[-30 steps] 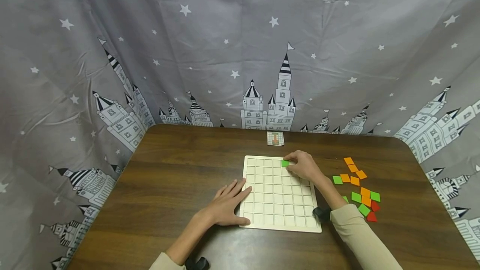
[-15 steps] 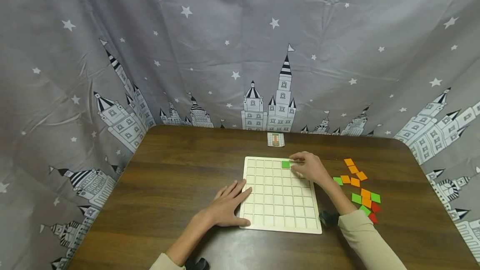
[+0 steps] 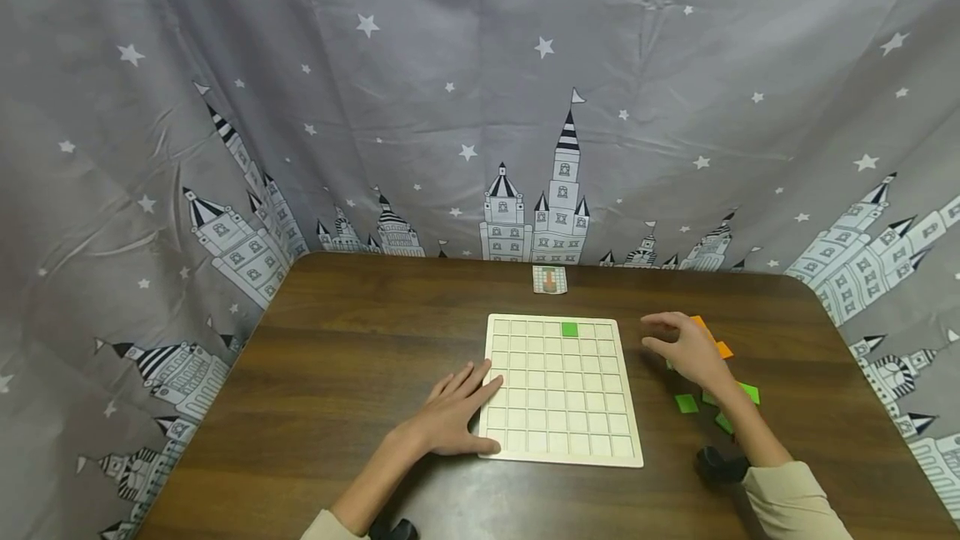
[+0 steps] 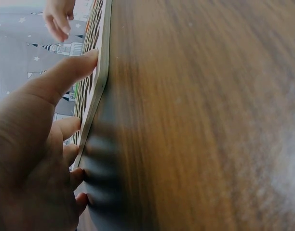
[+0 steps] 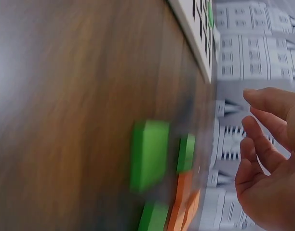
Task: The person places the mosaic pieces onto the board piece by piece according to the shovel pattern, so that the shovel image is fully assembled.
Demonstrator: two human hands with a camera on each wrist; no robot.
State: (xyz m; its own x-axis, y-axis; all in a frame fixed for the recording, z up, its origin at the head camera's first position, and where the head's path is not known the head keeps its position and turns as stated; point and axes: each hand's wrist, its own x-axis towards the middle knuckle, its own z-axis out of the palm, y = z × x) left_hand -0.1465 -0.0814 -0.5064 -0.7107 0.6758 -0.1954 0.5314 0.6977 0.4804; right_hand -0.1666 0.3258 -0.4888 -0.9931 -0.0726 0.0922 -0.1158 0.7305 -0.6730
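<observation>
A pale gridded board (image 3: pixel 555 394) lies on the table, with one green square tile (image 3: pixel 570 329) in its farthest row. My left hand (image 3: pixel 450 417) rests along the board's left edge, fingers spread. In the left wrist view, the thumb and fingers of that hand (image 4: pixel 36 139) touch the board's rim (image 4: pixel 105 53). My right hand (image 3: pixel 692 350) hovers to the right of the board over loose tiles, partly hiding them. Nothing shows between its thumb and fingers in the right wrist view, where a green tile (image 5: pixel 152 154) and orange tiles (image 5: pixel 180 204) lie below.
Beyond the board lies a small card (image 3: pixel 550 279) printed with a grid and a coloured pattern. Around the right forearm are loose tiles, among them a green one (image 3: pixel 686 403) and an orange one (image 3: pixel 724 349). A grey castle-print curtain (image 3: pixel 420 65) hangs behind the table.
My right hand has let go of the green tile, which stays on the board, and has moved right, over the loose tiles. The left hand stays on the board's edge.
</observation>
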